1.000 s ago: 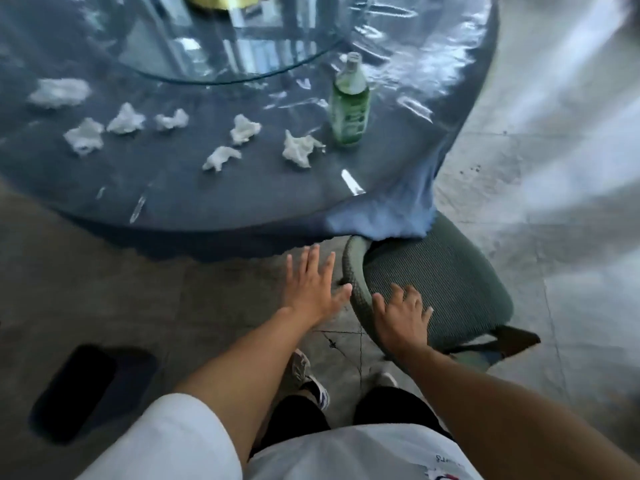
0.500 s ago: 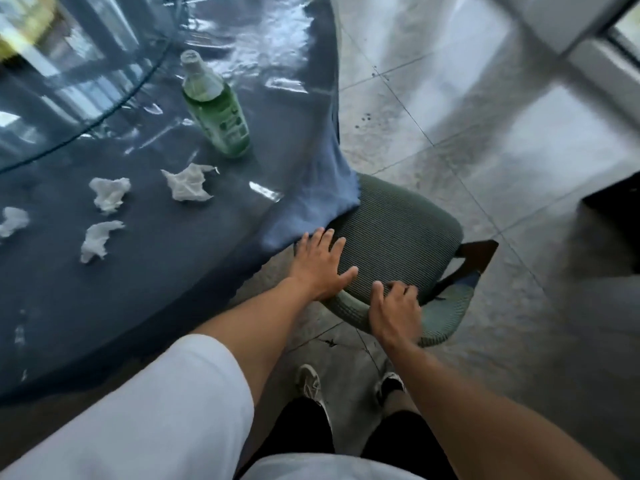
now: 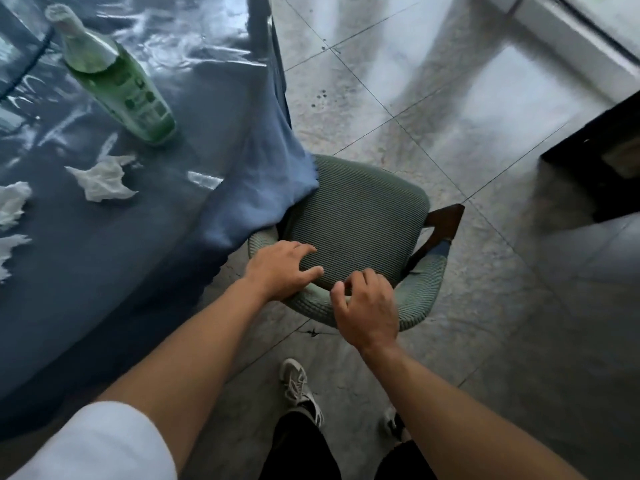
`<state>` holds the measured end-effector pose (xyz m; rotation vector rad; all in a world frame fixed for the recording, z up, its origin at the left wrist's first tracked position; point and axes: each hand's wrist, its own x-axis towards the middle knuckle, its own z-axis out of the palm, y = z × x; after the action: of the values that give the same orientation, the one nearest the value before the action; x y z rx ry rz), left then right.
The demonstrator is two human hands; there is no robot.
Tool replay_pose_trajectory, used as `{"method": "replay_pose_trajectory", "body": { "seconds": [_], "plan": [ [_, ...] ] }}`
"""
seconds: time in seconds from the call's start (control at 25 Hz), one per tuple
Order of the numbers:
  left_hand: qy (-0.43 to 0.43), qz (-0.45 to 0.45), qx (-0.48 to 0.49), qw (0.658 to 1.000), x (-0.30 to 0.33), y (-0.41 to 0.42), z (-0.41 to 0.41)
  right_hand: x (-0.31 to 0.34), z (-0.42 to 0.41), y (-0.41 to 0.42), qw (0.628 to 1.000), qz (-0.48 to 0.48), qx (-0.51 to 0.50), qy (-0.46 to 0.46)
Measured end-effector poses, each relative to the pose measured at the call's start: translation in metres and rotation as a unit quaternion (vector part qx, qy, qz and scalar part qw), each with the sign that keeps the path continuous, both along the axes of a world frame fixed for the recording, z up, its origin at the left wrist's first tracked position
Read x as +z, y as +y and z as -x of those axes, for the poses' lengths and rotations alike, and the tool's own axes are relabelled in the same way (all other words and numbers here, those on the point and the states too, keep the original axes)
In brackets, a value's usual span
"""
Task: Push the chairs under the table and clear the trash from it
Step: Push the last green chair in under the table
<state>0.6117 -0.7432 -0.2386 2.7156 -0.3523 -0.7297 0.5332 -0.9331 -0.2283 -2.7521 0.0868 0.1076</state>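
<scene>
Blue-clothed table [image 3: 104, 254] with tissues [image 3: 102, 181], bottle [image 3: 117, 81]; grey tiled floor [image 3: 485, 306].

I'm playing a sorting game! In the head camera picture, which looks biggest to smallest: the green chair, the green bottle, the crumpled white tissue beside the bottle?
1. Green ribbed fabric chair
2. Green glass bottle
3. Crumpled white paper tissue

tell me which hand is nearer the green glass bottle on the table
Left. The left hand rests on the green ribbed chair at the side nearest the table, below the green glass bottle. The right hand sits on the chair's curved back, farther right.
</scene>
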Motion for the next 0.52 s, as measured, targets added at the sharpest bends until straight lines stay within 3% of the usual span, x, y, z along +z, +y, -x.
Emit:
{"method": "replay_pose_trajectory", "body": {
  "seconds": [0.52],
  "plan": [
    [0.04,-0.012,0.17,0.985,0.002,-0.144,0.063,-0.009,-0.006,-0.162,0.973,-0.052,0.194,-0.116]
  ]
}}
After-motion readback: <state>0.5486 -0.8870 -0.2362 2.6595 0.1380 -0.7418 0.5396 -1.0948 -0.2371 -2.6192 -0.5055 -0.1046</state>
